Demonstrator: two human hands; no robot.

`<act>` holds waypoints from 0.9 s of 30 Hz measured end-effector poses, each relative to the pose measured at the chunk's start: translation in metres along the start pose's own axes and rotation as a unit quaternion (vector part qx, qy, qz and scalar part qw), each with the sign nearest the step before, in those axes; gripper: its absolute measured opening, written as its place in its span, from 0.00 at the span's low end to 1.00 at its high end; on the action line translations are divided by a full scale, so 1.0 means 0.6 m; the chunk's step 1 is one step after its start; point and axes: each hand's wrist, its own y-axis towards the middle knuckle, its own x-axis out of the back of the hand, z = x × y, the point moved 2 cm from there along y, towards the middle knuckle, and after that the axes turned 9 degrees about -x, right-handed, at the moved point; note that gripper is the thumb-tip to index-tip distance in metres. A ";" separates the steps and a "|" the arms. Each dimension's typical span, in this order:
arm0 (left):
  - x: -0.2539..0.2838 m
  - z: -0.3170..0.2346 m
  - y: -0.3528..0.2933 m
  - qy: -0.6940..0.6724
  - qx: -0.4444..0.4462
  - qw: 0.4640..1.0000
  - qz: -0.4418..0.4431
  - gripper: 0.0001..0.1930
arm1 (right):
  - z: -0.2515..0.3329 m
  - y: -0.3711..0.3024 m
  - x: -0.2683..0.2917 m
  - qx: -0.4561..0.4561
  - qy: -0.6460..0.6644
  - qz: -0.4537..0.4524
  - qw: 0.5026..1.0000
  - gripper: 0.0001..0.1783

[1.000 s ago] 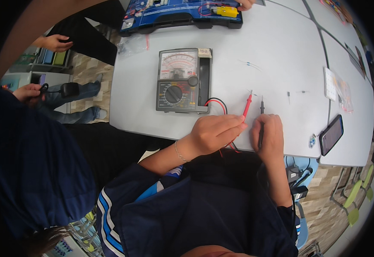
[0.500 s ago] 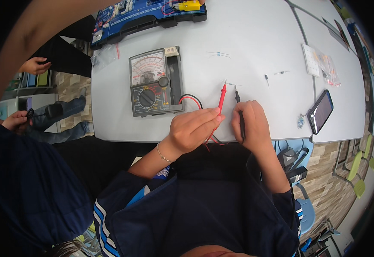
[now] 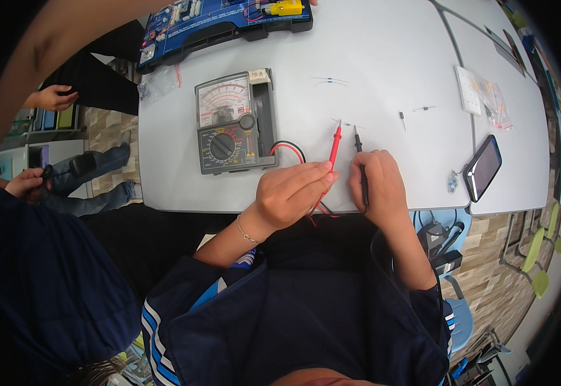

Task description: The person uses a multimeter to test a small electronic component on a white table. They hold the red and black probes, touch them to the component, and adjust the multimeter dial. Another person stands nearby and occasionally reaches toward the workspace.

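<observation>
A small wire-leaded component (image 3: 348, 124) lies on the table (image 3: 370, 51) near the tips of a red probe (image 3: 335, 147), pinched by the left hand (image 3: 293, 196) from seven o'clock, and a black probe (image 3: 361, 157), clasped by the right hand's (image 3: 380, 183) curled fingers from five; contact there is too small to tell. An analogue multimeter (image 3: 235, 122) sits at nine o'clock, its leads (image 3: 296, 148) looping beside the left hand. A blue case (image 3: 213, 29) lies toward ten and a phone (image 3: 483, 168) near four.
</observation>
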 end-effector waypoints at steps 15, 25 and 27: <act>0.001 0.000 0.000 -0.002 0.002 1.000 -0.003 0.16 | -0.003 -0.006 -0.001 -0.003 -0.034 -0.042 0.999 0.10; 0.001 0.001 0.000 0.001 0.001 1.000 -0.004 0.16 | -0.004 -0.007 -0.002 -0.003 -0.036 -0.043 0.998 0.11; 0.002 0.000 0.000 0.000 0.003 1.000 -0.003 0.16 | -0.003 -0.006 -0.002 -0.002 -0.038 -0.041 0.998 0.12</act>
